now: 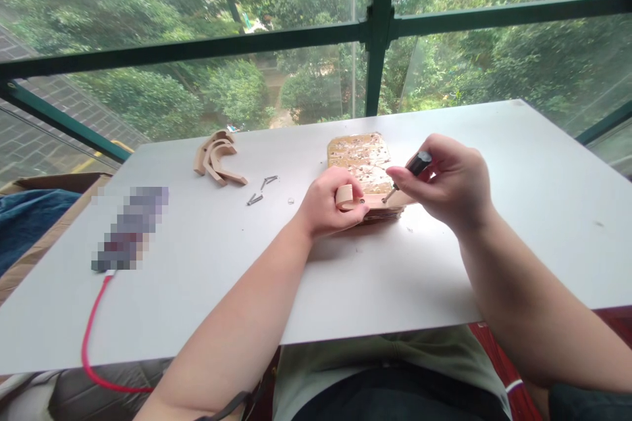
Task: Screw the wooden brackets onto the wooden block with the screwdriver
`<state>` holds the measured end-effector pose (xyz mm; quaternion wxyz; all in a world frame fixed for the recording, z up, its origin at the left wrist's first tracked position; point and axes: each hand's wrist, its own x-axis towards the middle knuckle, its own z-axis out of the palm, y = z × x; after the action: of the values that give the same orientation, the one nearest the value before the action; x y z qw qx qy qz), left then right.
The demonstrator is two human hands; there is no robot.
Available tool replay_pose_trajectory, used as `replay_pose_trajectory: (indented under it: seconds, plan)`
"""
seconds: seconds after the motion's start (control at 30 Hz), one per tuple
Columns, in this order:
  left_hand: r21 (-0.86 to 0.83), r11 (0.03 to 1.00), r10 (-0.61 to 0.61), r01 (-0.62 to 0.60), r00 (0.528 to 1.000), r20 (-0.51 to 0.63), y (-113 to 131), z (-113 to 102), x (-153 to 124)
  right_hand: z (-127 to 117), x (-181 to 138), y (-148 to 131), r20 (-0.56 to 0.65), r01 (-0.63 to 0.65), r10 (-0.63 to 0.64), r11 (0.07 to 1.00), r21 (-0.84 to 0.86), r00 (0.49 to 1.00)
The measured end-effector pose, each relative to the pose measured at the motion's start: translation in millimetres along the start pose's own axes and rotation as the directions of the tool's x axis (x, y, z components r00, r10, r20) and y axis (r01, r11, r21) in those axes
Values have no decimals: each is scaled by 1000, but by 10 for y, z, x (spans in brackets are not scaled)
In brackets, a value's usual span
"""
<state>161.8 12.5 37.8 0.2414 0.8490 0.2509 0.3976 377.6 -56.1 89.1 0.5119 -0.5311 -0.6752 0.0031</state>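
Observation:
My right hand (451,184) is closed round the dark handle of a screwdriver (419,163). Its shaft slants down to the left, and the tip meets a screw in a pale wooden piece (374,202). My left hand (330,202) grips the left end of that wooden piece, whose rounded end (344,197) shows between thumb and fingers. Another screw head (362,200) sits beside the left fingertips. Under the wood is a tan block (358,148) with a pitted, tape-covered top; my hands hide part of it.
Several curved wooden pieces (220,158) lie at the back left of the white table (237,276). Loose screws (255,198) and a small clear ring (291,201) lie nearer the middle. A blurred-out device (131,230) with a red cable (89,329) rests at left. Windows stand behind.

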Motion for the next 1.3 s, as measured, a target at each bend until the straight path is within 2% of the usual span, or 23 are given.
replay_pose_trajectory:
  seconds: [0.17, 0.33, 0.6, 0.7, 0.87, 1.0, 1.17, 1.3]
  plan:
    - [-6, 998, 55, -55, 998, 31, -31, -33, 7, -11, -10, -5, 27, 27, -28, 999, 38, 999]
    - [26, 999, 41, -42, 999, 17, -69, -50, 8, -12, -18, -12, 48, 21, -26, 996, 88, 999]
    - [20, 1000, 13, -12, 999, -44, -84, -20, 1, 32, -27, -19, -57, -24, 45, 945, 327, 997]
    - [-1, 1000, 21, -21, 998, -55, -84, -10, -6, 68, -27, 8, -44, -55, 75, 932, 359, 996]
    - [-49, 998, 31, -37, 992, -119, -98, -5, -4, 100, -11, 69, -74, -32, 61, 938, 344, 995]
    - [-63, 998, -25, 12, 979, -203, -143, -16, 5, 93, 7, 98, -121, 27, 6, 963, 270, 993]
    - [-123, 985, -149, 121, 956, -252, -206, -37, -6, 94, 8, 112, -72, 47, -35, 984, 171, 997]
    - [-139, 984, -143, 111, 960, -239, -215, -41, -27, 130, 0, 138, -29, 60, -55, 982, 178, 998]
